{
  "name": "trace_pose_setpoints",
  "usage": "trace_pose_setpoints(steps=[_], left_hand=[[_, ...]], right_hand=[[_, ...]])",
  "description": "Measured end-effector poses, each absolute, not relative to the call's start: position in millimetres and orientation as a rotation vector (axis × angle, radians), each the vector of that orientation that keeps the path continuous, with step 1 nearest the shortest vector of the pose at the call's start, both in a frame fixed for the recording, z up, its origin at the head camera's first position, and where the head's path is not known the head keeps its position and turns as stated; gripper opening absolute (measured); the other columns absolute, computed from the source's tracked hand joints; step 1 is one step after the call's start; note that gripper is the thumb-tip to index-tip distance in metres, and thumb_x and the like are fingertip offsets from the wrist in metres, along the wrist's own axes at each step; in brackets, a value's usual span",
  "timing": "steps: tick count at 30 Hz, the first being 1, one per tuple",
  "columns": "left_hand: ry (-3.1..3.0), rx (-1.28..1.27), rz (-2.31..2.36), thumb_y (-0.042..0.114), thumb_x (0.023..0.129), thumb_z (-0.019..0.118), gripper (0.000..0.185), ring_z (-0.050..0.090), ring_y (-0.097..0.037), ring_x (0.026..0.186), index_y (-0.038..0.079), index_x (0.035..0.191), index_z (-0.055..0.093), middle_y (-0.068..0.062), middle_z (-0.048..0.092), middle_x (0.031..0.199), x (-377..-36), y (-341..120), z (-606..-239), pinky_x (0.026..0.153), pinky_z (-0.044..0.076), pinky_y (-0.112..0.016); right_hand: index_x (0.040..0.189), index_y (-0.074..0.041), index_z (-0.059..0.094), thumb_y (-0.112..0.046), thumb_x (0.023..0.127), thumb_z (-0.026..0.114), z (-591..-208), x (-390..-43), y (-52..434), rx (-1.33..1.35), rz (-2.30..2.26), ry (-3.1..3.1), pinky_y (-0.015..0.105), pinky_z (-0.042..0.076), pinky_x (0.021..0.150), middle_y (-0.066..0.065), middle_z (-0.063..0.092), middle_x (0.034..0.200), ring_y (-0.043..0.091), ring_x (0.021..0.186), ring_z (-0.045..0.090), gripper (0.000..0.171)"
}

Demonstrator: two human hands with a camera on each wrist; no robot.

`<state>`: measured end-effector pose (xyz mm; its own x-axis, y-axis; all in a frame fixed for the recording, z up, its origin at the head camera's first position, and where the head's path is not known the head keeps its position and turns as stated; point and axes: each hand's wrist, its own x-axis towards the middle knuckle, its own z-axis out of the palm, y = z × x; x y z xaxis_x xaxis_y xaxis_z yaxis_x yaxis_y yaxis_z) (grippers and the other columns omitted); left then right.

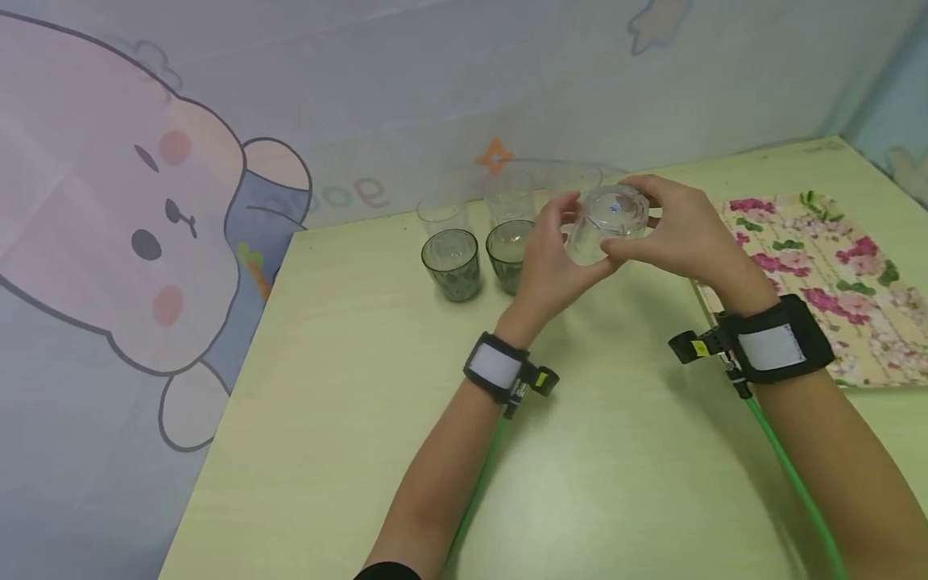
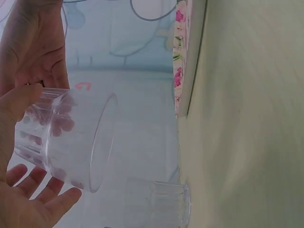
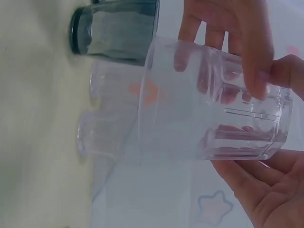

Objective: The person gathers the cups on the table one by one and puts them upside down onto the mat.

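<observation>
Fingers (image 1: 557,208) of the left hand (image 1: 540,270) and right hand (image 1: 685,234) grip opposite sides of a clear glass (image 1: 616,213) raised between them. Behind spreads a cartoon backdrop (image 1: 406,97); below, a pale table (image 1: 326,451) bears a floral tray (image 1: 834,282) and two smoky glasses (image 1: 457,274). The clear glass points mouth down, base up, its long axis slightly tilted.

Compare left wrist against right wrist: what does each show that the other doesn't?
Left wrist only: the floral tray, seen edge-on.

Right wrist only: a clearly recognisable smoky glass and the blue-outlined star on the backdrop.

Both: the held clear glass, rim toward the table, with the left hand and right hand on it, plus at least one standing clear glass.
</observation>
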<state>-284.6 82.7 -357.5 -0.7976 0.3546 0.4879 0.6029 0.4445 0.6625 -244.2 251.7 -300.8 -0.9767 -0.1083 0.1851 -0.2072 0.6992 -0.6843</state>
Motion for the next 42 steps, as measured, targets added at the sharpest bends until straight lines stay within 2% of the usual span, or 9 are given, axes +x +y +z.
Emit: trace_pose_setpoints(steps=[5,11,20,23,29,34,38,42], left_hand=[[-2.466,-0.836,-1.187,0.039,0.078,0.076,0.083,0.051,-0.015,0.124,0.013,0.144,0.034,-0.003,0.047,0.138,-288,95,-349,0.099,0.045,-0.019],[-2.511,-0.862,-1.129,0.039,0.082,0.072,0.072,0.053,-0.013,0.118,0.013,0.140,0.040,-0.004,0.045,0.137,-291,115,-345,0.092,0.045,-0.012],[-2.545,-0.909,-1.071,0.040,0.083,0.071,0.071,0.054,-0.010,0.118,0.013,0.141,0.040,-0.003,0.046,0.138,-304,145,-347,0.091,0.044,-0.008],[-2.553,-0.907,-1.064,0.041,0.083,0.072,0.073,0.054,-0.009,0.118,0.013,0.142,0.039,-0.002,0.046,0.139,-307,154,-349,0.091,0.044,-0.008],[-2.574,-0.891,-1.100,0.043,0.083,0.070,0.073,0.054,-0.007,0.119,0.016,0.143,0.039,0.002,0.046,0.141,-309,174,-355,0.090,0.043,-0.005],[-2.575,-0.836,-1.094,0.043,0.084,0.069,0.069,0.056,-0.006,0.117,0.017,0.142,0.041,0.004,0.050,0.136,-309,192,-365,0.088,0.043,-0.005],[-2.582,-0.820,-1.095,0.044,0.087,0.066,0.067,0.055,-0.005,0.118,0.018,0.142,0.040,0.005,0.050,0.136,-311,206,-371,0.089,0.043,-0.005],[-2.599,-0.843,-1.147,0.045,0.087,0.065,0.067,0.052,-0.005,0.122,0.018,0.142,0.039,0.005,0.049,0.137,-316,214,-375,0.091,0.043,-0.005]], right_hand=[[0.143,-0.006,0.041,-0.036,0.080,0.074,-295,-250,266,0.233,1.063,-2.798,0.057,0.049,0.087,0.022,0.053,0.134,0.041,0.120,0.051,0.077],[0.144,-0.003,0.038,-0.040,0.080,0.074,-291,-254,287,0.190,0.977,-2.829,0.056,0.049,0.082,0.026,0.049,0.136,0.043,0.116,0.049,0.081],[0.140,0.004,0.042,-0.038,0.080,0.073,-292,-260,311,0.162,0.811,-2.825,0.035,0.041,0.067,0.030,0.043,0.127,0.042,0.107,0.045,0.079],[0.139,0.006,0.043,-0.037,0.080,0.073,-294,-263,320,0.154,0.798,-2.822,0.039,0.041,0.068,0.030,0.044,0.126,0.043,0.108,0.043,0.078],[0.135,0.009,0.046,-0.034,0.080,0.074,-299,-266,338,0.147,0.805,-2.807,0.059,0.041,0.079,0.031,0.047,0.124,0.046,0.112,0.042,0.075],[0.136,0.010,0.044,-0.035,0.081,0.072,-306,-269,349,0.075,0.812,-2.831,0.066,0.040,0.084,0.034,0.046,0.126,0.049,0.113,0.041,0.076],[0.136,0.010,0.044,-0.035,0.082,0.072,-310,-274,358,0.038,0.809,-2.837,0.064,0.041,0.081,0.035,0.047,0.127,0.049,0.112,0.043,0.075],[0.136,0.009,0.045,-0.035,0.083,0.071,-313,-279,368,0.016,0.804,-2.839,0.047,0.042,0.068,0.034,0.048,0.127,0.048,0.107,0.045,0.075]])
